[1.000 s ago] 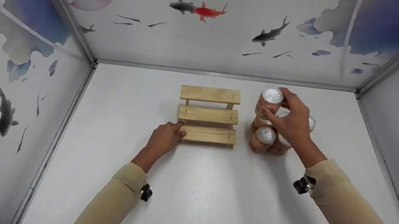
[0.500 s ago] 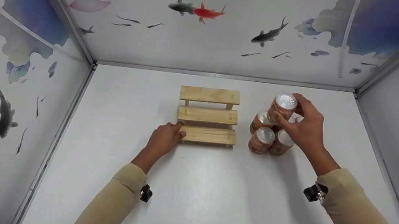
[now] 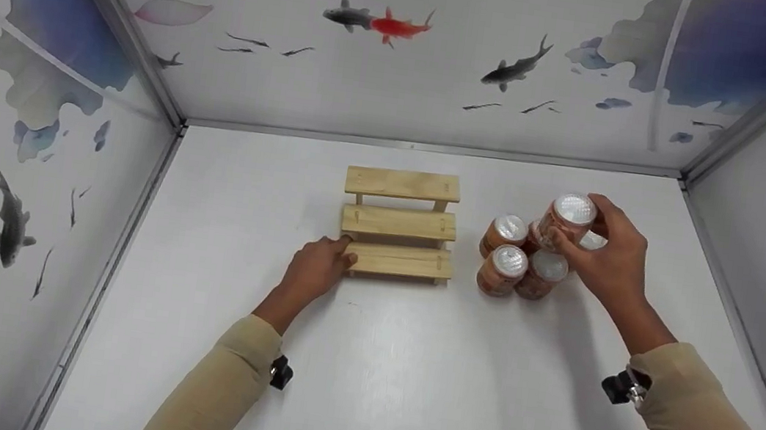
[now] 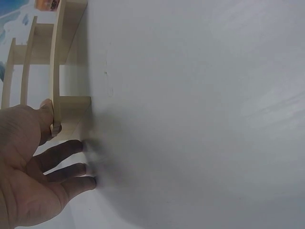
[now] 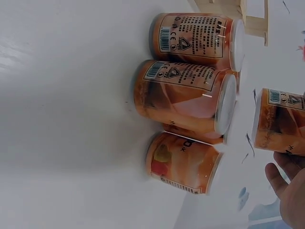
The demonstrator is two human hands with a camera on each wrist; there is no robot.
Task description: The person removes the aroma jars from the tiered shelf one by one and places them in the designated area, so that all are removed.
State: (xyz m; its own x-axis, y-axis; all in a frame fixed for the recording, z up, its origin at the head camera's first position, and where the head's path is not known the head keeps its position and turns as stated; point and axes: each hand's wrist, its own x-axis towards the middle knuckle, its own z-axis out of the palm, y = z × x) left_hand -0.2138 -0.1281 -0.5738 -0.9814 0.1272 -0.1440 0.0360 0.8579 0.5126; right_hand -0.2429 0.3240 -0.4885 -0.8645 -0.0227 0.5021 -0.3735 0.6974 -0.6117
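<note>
A light wooden rack with three steps (image 3: pixel 398 222) stands mid-table. My left hand (image 3: pixel 318 266) pinches the left end of its lowest step; in the left wrist view the thumb and a finger close on the board while the other fingers (image 4: pixel 71 183) extend toward the table. My right hand (image 3: pixel 611 256) grips an orange-labelled can (image 3: pixel 567 221) with a silvery top, held upright above a cluster of similar cans. In the right wrist view this held can (image 5: pixel 281 121) is raised off the table, apart from the standing ones. Part of the cluster is hidden behind it.
Several matching cans (image 3: pixel 501 271) stand close together right of the rack. White panels printed with fish (image 3: pixel 513 66) enclose the table (image 3: pixel 362 375) at the back and both sides, with metal rails (image 3: pixel 436 146) along the edges.
My right hand has carried the can to the right and slightly toward me, uncovering cans at the cluster's left. My left hand and the rack have stayed in place.
</note>
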